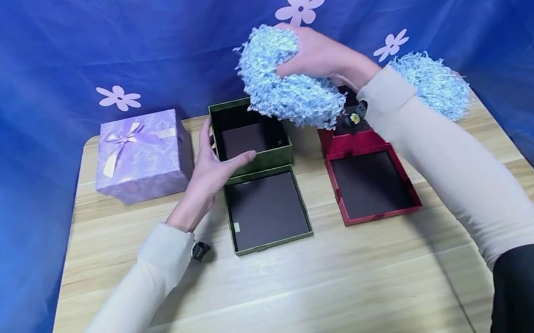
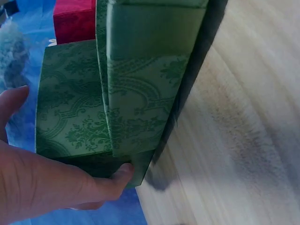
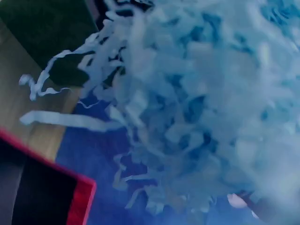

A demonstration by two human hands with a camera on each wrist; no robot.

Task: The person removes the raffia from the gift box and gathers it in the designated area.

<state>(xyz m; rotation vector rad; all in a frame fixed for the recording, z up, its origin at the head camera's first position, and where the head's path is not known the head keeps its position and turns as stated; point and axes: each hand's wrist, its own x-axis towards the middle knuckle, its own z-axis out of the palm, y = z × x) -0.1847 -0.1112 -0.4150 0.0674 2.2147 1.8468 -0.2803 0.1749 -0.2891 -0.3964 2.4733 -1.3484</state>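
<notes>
In the head view, my right hand (image 1: 314, 54) grips a big bunch of pale blue shredded paper (image 1: 280, 87), raised over the back of the table, between the green box and the red box. Blurred paper strips (image 3: 187, 117) fill most of the right wrist view. My left hand (image 1: 206, 174) rests against the left side of the open green box (image 1: 276, 157), its thumb extended along the front rim. A fingertip touches the box's green wall (image 2: 75, 98) near its corner in the left wrist view. The inside of the green box shows dark.
The green lid (image 1: 266, 211) lies upturned before its box. A red box (image 1: 354, 142), partly hidden by the right arm, has its red lid (image 1: 372, 183) in front. More blue shredded paper (image 1: 432, 84) lies at the right. A purple gift box (image 1: 142, 158) with a ribbon stands at the left.
</notes>
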